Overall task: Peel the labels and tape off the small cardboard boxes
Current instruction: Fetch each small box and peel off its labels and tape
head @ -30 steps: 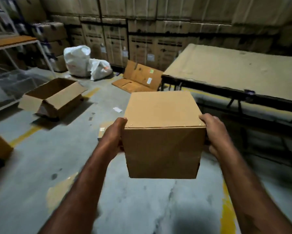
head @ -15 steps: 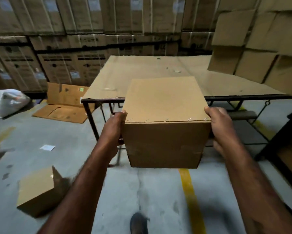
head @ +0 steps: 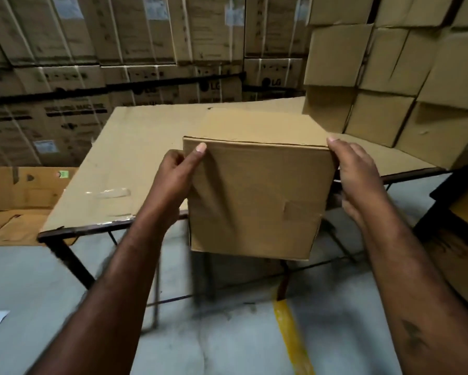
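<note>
Box (head: 257, 196) is clamped between my left hand (head: 176, 180) and right hand (head: 360, 180), one on each side wall. What looks like a tape patch (head: 292, 209) on the near face sits closer to my right.

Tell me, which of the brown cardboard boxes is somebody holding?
The plain brown cardboard box in the middle: left hand and right hand grip its sides. The other plain boxes sit stacked at right.

Only "LG" reads clearly — printed on the stacked cartons (head: 274, 74).
</note>
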Demonstrator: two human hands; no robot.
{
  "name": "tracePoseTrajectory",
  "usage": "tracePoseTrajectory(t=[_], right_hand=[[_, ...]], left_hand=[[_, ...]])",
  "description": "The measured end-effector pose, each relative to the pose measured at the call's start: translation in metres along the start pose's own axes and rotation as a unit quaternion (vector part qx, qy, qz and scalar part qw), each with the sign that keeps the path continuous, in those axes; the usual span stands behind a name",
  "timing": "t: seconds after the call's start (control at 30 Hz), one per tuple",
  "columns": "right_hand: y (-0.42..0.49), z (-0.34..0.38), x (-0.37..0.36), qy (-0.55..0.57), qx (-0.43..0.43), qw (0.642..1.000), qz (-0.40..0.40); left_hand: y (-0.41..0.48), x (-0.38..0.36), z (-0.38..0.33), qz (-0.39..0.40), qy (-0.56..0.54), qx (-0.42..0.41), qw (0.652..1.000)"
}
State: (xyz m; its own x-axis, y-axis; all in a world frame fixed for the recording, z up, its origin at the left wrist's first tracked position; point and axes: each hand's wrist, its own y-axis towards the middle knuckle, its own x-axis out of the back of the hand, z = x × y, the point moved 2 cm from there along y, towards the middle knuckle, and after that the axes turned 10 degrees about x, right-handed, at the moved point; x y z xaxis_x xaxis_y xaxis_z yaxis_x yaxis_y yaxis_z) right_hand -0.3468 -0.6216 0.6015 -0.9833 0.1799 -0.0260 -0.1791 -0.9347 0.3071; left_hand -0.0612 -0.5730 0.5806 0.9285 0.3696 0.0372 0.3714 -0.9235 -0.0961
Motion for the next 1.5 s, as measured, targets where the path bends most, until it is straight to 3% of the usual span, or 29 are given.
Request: tracePoseTrajectory(t=[0.3, 0.47, 0.67, 0.73, 0.9, 1.0, 1.2, 1.33, 1.5], right_hand=[[0.159, -0.038, -0.051, -0.075, 0.051, 0.995, 0.04], [0.255, -0.056, -0.087, -0.16, 0.118, 0.969, 0.146], [0.346, -0.05, -0.131, -0.162, 0.157, 0.936, 0.27], [0.367, -0.047, -0.15, -0.202, 0.179, 0.922, 0.278], [0.406, -0.057, -0.185, -0.279, 0.228, 0.907, 0.219], [0.423, -0.078, -0.195, -0.286, 0.201, 0.913, 0.211], [0.414, -0.145, -0.201, -0.153, 0.047, 0.936, 0.314], [0.395, -0.165, -0.196, -0.094, 0.05, 0.961, 0.255], [0.383, -0.163, -0.195, -0.105, 0.052, 0.949, 0.294]], left_hand=[[0.167, -0.047, -0.006, -0.005, -0.008, -0.027, 1.0], [0.267, -0.071, -0.001, -0.031, -0.004, -0.013, 0.999], [0.359, -0.074, -0.016, -0.131, 0.051, -0.008, 0.99], [0.379, -0.076, -0.024, -0.154, 0.1, -0.011, 0.983], [0.41, -0.074, -0.026, -0.111, 0.164, 0.018, 0.98], [0.424, -0.068, -0.025, -0.079, 0.185, 0.037, 0.979], [0.435, -0.045, -0.003, -0.026, 0.16, 0.115, 0.98], [0.435, -0.032, 0.015, -0.016, 0.094, 0.113, 0.989], [0.43, -0.037, 0.014, -0.031, 0.001, 0.085, 0.996]])
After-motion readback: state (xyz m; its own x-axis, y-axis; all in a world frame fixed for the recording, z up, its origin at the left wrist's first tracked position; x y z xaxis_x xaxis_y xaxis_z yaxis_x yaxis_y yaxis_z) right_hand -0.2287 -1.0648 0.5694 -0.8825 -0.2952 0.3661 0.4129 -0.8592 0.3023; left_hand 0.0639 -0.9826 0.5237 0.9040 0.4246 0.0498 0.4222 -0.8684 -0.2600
